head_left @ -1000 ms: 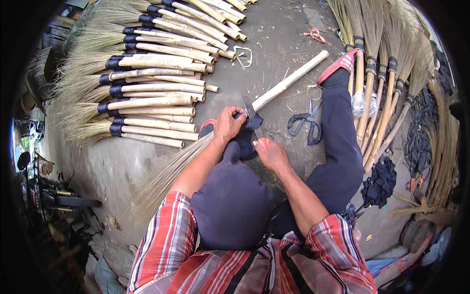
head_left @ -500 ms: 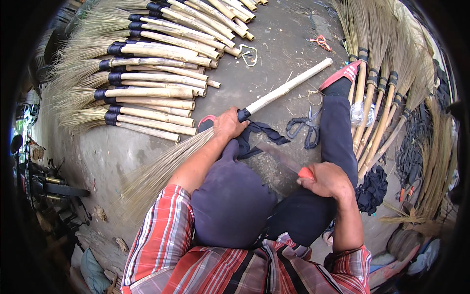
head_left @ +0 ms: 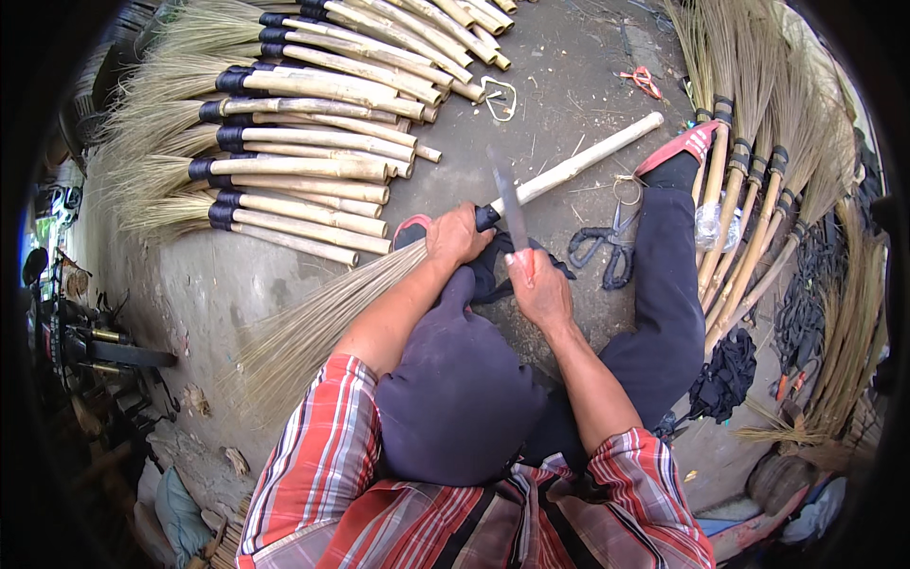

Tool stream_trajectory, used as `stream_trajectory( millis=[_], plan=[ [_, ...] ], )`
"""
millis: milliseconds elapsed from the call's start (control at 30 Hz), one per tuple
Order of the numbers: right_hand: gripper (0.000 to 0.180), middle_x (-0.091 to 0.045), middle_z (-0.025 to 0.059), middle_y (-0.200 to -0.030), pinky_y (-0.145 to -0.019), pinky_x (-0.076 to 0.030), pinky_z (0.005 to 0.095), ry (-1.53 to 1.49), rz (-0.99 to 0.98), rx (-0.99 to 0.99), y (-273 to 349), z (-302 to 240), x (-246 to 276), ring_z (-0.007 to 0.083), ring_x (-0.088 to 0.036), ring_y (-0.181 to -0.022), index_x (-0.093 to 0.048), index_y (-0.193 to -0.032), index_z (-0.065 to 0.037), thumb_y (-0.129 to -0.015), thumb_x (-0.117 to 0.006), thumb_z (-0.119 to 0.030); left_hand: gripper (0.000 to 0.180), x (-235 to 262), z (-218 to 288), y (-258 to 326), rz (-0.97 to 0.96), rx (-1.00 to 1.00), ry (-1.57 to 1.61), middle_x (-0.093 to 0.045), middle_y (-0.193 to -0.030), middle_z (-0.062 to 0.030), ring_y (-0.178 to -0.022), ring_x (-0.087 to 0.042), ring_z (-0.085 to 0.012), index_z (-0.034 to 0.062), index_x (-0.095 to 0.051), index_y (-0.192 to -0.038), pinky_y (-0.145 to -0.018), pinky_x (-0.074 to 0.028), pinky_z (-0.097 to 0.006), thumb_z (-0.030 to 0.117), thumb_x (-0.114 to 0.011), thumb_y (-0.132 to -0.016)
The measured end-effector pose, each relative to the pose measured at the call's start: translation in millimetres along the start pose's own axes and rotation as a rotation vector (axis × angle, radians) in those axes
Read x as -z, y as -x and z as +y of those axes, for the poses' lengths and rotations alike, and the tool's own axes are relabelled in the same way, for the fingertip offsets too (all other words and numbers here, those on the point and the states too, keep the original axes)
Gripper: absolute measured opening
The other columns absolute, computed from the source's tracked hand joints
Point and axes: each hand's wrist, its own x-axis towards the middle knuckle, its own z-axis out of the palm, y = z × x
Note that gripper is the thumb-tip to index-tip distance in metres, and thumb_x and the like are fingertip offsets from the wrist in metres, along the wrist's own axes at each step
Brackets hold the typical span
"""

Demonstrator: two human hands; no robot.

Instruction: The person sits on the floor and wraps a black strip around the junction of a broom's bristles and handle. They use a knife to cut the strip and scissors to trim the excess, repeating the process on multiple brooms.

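Note:
My left hand (head_left: pixel 455 234) is closed around a broom (head_left: pixel 592 163) at the top of its bristles, beside the black binding. The broom lies slantwise, its pale bamboo stick up to the right and its bristles down to the left across my thigh. My right hand (head_left: pixel 543 292) grips a knife (head_left: pixel 510 204) by its red handle. The knife's blade points away from me and crosses over the stick just right of the binding; whether it touches the stick I cannot tell. Black cloth strips (head_left: pixel 489 270) lie beneath, partly hidden by my hands.
Many bound brooms (head_left: pixel 313 169) lie in rows at the far left. More brooms (head_left: pixel 735 204) lie along my right leg. Black-wrapped scissors (head_left: pixel 611 251) rest near that leg, by a heap of black cloth (head_left: pixel 723 375). A yellowish loop (head_left: pixel 500 99) lies farther off.
My right hand has moved left and away from me, bringing the knife from above my lap up to the broom's stick. My left hand keeps its hold.

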Motion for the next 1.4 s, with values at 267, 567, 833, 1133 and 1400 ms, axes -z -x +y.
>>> stream_trajectory(
  millis=[267, 567, 833, 1133, 1400],
  plan=[
    [0.047, -0.073, 0.0301, -0.091, -0.076, -0.054, 0.0600, 0.143, 0.004, 0.069, -8, 7, 1, 0.0514, -0.071, -0.087, -0.060, -0.105, -0.002, -0.103, -0.062, -0.049, 0.055, -4, -3, -2, 0.051, -0.031, 0.016, -0.075, -0.115, -0.0230, -0.110, -0.073, -0.0401, 0.0025, -0.067, -0.116, -0.096, -0.056, -0.050, 0.044, -0.083, -0.084],
    [0.048, -0.075, 0.0288, -0.093, -0.082, -0.054, 0.0588, 0.157, -0.003, 0.033, -6, 16, -5, 0.0497, -0.072, -0.091, -0.063, -0.107, -0.003, -0.100, -0.066, -0.050, 0.059, -5, -3, -2, 0.039, -0.026, -0.018, -0.072, -0.120, -0.0228, -0.114, -0.071, -0.0411, 0.0025, -0.064, -0.120, -0.098, -0.055, -0.050, 0.045, -0.084, -0.083],
    [0.023, -0.068, 0.0234, -0.098, -0.082, -0.052, 0.0548, -0.130, 0.148, 0.105, -11, 38, -18, 0.0487, -0.067, -0.097, -0.059, -0.109, -0.002, -0.096, -0.071, -0.017, 0.062, 7, -20, 14, 0.051, -0.144, -0.052, -0.066, -0.125, -0.0232, -0.116, -0.067, -0.0438, 0.0040, -0.057, -0.128, -0.098, -0.055, -0.052, 0.037, -0.086, -0.084],
    [0.025, -0.067, 0.0315, -0.112, -0.086, -0.053, 0.0599, 0.194, -0.146, 0.054, -4, 19, -23, 0.0547, -0.067, -0.098, -0.049, -0.123, -0.002, -0.102, -0.057, -0.013, 0.058, -4, -14, 33, 0.100, -0.140, -0.100, -0.068, -0.122, -0.0239, -0.116, -0.067, -0.0414, 0.0019, -0.059, -0.126, -0.099, -0.053, -0.050, 0.039, -0.082, -0.087],
    [0.026, -0.068, 0.0315, -0.108, -0.086, -0.052, 0.0614, 0.002, -0.044, 0.082, -4, 28, -22, 0.0526, -0.068, -0.100, -0.049, -0.119, -0.001, -0.101, -0.058, -0.018, 0.079, 12, -17, 21, -0.146, -0.050, 0.024, -0.066, -0.128, -0.0268, -0.120, -0.065, -0.0434, -0.0013, -0.052, -0.140, -0.102, -0.052, -0.047, 0.043, -0.086, -0.084]
  ],
)
